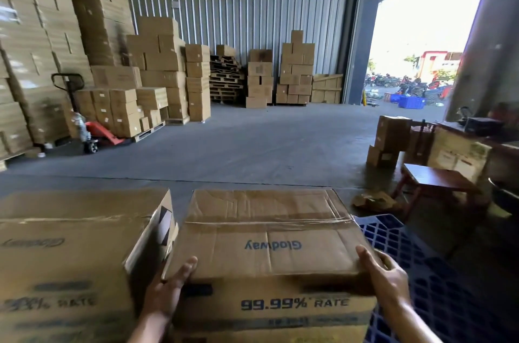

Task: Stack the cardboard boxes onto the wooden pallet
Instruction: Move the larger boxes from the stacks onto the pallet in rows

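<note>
Grasping the box (266, 239) at its near corners with both hands: left hand (172, 285) at 7 o'clock, right hand (389, 279) at 5 o'clock, each thumb on the top. Box low at 6 o'clock, just beside a second box (70, 258) at 8 o'clock. Blue pallet (415, 272) at 4 o'clock. Wooden pallets (224, 79) stacked far at 11 o'clock.

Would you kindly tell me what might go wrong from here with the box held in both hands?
The left hand grips the held box in the narrow gap beside the neighbouring box; a shift leftward may pinch it. The right hand and the left hold only the near corners of a creased top, so the box might slip or tip away. The blue pallet has an open grid that could snag a corner.
</note>
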Available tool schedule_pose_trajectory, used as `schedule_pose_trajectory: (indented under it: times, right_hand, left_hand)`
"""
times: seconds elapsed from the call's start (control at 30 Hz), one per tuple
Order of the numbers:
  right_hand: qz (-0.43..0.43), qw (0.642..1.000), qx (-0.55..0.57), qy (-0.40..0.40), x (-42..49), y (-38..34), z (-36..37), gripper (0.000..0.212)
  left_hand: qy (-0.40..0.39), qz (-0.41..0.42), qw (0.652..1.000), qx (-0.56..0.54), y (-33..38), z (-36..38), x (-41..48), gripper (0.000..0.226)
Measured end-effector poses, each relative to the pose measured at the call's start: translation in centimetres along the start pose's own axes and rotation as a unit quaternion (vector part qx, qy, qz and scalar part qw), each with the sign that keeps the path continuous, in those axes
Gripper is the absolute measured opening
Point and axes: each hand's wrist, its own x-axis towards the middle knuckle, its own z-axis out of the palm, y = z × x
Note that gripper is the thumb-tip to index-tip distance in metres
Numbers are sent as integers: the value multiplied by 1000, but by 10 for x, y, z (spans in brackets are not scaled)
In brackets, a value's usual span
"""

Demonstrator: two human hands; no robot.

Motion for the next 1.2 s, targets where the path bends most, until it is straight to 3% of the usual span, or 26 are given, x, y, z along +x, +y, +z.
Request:
schedule_pose_trajectory:
  times: [0.1, 0.23, 0.43, 0.67, 0.83, 0.93, 1.1, 1.2]
  right_hand:
    - [34, 998, 54, -31, 3, 8, -2, 62]
    - [54, 991, 77, -91, 14, 6, -9, 79]
    - [13, 983, 72, -166, 39, -25, -29, 79]
    - [-37, 974, 92, -204, 43, -70, -36, 70]
    - [-29, 947, 136, -289, 15, -102, -41, 84]
    - [-16, 932, 145, -333, -20, -117, -50, 81]
    - [-40, 906, 156, -391, -91, -128, -69, 76]
    - [-54, 888, 151, -430, -148, -124, -82, 70]
  left_hand:
    - [7, -36, 999, -15, -2, 1, -6, 40]
    - [53, -35, 997, -40, 3, 5, -22, 25]
    - [46, -35, 995, -78, 23, 5, -51, 73]
    - [70, 48, 989, -118, 102, -1, -95, 76]
    - [113, 103, 982, -113, 143, -28, -139, 80]
    - [129, 127, 974, -135, 148, -52, -181, 93]
    - [201, 119, 967, -102, 144, -110, -273, 82]
    - [208, 114, 966, -101, 136, -153, -343, 63]
